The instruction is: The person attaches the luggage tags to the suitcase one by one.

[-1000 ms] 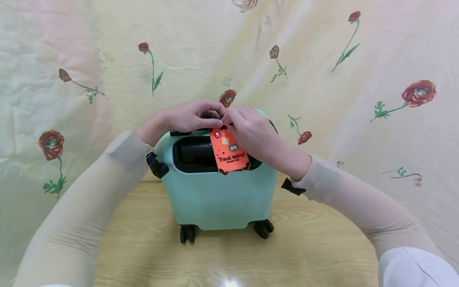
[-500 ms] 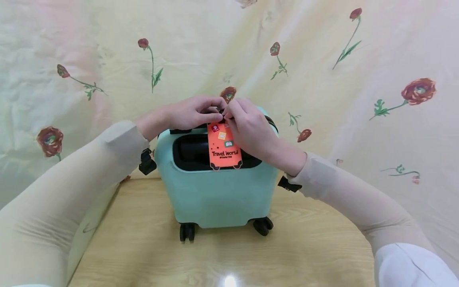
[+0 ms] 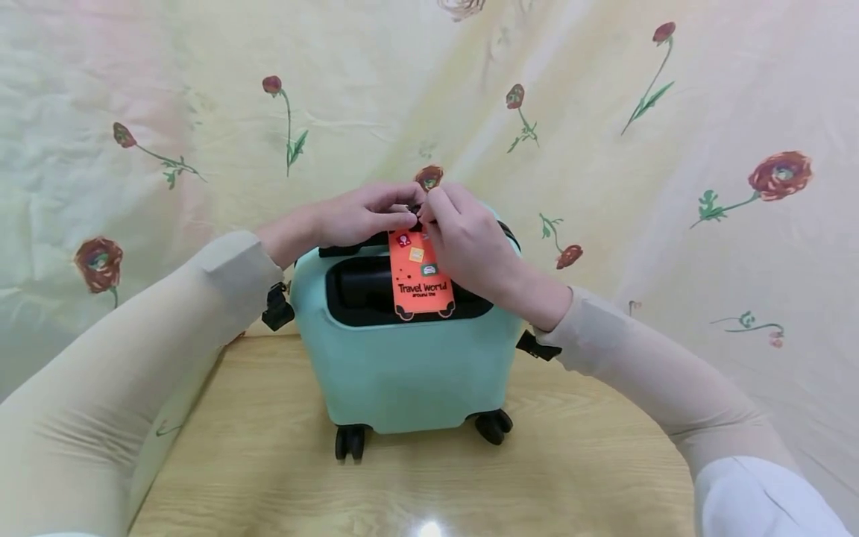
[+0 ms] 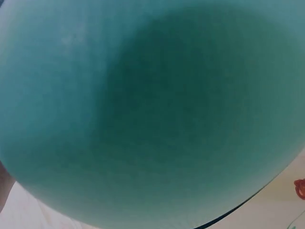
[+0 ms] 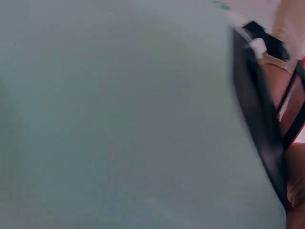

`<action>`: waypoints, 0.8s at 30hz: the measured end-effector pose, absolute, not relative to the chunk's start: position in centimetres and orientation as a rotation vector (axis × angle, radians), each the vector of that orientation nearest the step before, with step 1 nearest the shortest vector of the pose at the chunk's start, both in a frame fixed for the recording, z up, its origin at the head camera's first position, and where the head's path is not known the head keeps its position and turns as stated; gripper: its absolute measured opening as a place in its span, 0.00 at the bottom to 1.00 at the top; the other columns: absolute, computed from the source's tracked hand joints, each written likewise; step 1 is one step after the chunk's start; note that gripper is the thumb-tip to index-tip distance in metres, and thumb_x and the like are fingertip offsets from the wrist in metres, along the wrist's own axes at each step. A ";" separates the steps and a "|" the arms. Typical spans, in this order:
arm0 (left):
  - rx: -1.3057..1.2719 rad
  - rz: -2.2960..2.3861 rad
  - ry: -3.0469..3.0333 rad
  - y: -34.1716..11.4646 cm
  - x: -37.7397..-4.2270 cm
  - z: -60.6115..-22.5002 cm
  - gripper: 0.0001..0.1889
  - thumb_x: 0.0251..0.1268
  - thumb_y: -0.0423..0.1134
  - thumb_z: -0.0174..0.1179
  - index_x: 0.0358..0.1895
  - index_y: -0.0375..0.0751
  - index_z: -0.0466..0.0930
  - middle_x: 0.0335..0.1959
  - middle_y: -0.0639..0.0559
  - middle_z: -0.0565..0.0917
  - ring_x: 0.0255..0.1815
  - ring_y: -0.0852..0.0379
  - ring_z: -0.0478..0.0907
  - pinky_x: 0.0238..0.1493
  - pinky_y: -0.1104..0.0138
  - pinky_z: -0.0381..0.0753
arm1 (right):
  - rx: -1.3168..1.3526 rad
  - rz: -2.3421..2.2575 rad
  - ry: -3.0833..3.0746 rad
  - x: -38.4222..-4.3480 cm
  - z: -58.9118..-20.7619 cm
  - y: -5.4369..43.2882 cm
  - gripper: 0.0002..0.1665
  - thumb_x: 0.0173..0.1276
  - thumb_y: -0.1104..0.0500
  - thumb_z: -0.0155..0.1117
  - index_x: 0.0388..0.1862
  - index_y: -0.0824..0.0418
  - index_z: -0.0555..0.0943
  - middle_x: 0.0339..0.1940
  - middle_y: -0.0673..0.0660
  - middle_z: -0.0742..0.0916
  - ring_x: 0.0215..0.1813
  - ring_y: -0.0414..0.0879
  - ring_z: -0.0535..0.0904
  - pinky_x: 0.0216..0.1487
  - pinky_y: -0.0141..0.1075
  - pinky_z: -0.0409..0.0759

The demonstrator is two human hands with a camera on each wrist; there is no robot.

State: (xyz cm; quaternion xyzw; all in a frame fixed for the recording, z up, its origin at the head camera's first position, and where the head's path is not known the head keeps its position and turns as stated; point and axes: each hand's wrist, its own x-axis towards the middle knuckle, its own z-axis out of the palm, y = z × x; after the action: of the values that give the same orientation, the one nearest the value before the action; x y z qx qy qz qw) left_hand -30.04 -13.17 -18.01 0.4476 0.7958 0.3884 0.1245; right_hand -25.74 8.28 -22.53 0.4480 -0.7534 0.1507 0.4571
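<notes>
A small mint-green suitcase point(image 3: 409, 365) is standing upright on its black wheels point(image 3: 350, 441) at the centre of the head view, resting on a pale wooden worktop point(image 3: 416, 485). Both hands are meeting at the top edge of the case, just above its dark recessed handle well point(image 3: 359, 291). The left hand point(image 3: 356, 216) is reaching in from the left of the frame with its fingers curled, its grip pinching at the top of an orange luggage tag point(image 3: 420, 274). The right hand point(image 3: 466, 242) is coming in from the right, its fingers likewise curled and its grip pinching at the same spot where the tag's strap is sitting; the strap itself is too hidden by fingertips to make out. The tag is hanging straight down over the handle well, touching the front of the case. It is reading "Travel World" in dark letters, with a smaller line beneath that is too small to read, and little sticker-like pictures above the words.

Both arms are wearing beige sleeves point(image 3: 134, 388). A cream cloth printed with red flowers point(image 3: 781, 173) is hanging behind the worktop.

The left wrist view is showing only blurred green suitcase surface point(image 4: 152, 114); the right wrist view is showing the pale green shell point(image 5: 114, 114) with a black edge at the right.
</notes>
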 end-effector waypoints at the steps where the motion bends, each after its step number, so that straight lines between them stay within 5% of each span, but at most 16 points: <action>1: 1.283 1.144 2.319 -13.1 -30.0 -18.1 0.07 0.84 0.34 0.49 0.54 0.36 0.74 0.50 0.42 0.80 0.52 0.46 0.80 0.57 0.65 0.79 | 1.108 0.402 -1.868 -25.8 -22.5 8.4 0.04 0.74 0.73 0.59 0.37 0.69 0.76 0.33 0.64 0.80 0.36 0.55 0.78 0.37 0.42 0.84; 7: 1.161 1.150 2.385 -13.2 -30.1 -18.2 0.09 0.84 0.35 0.53 0.56 0.38 0.77 0.53 0.44 0.81 0.55 0.49 0.80 0.60 0.65 0.80 | 1.138 0.481 -1.877 -25.6 -22.5 8.9 0.05 0.72 0.73 0.64 0.37 0.67 0.77 0.33 0.62 0.81 0.37 0.55 0.79 0.37 0.42 0.84; 15: 1.234 1.038 2.469 -13.5 -30.0 -18.0 0.07 0.82 0.33 0.55 0.56 0.36 0.76 0.53 0.43 0.81 0.53 0.49 0.82 0.57 0.66 0.82 | 1.148 0.347 -1.742 -25.9 -22.5 8.5 0.06 0.76 0.73 0.57 0.37 0.68 0.74 0.32 0.62 0.77 0.30 0.52 0.73 0.29 0.37 0.77; 24: 1.271 0.967 2.483 -13.2 -29.9 -18.0 0.07 0.82 0.32 0.55 0.55 0.35 0.76 0.52 0.43 0.81 0.50 0.49 0.81 0.55 0.68 0.80 | 1.154 0.333 -1.710 -26.1 -23.0 9.0 0.05 0.77 0.73 0.56 0.38 0.68 0.74 0.34 0.62 0.78 0.34 0.52 0.75 0.33 0.37 0.81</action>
State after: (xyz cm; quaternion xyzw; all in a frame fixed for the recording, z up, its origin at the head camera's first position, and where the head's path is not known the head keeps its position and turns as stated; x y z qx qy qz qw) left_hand -29.90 -13.24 -17.96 0.4287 0.8373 0.3261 0.0943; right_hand -26.11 9.02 -22.97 0.4775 -0.7079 0.1377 0.5019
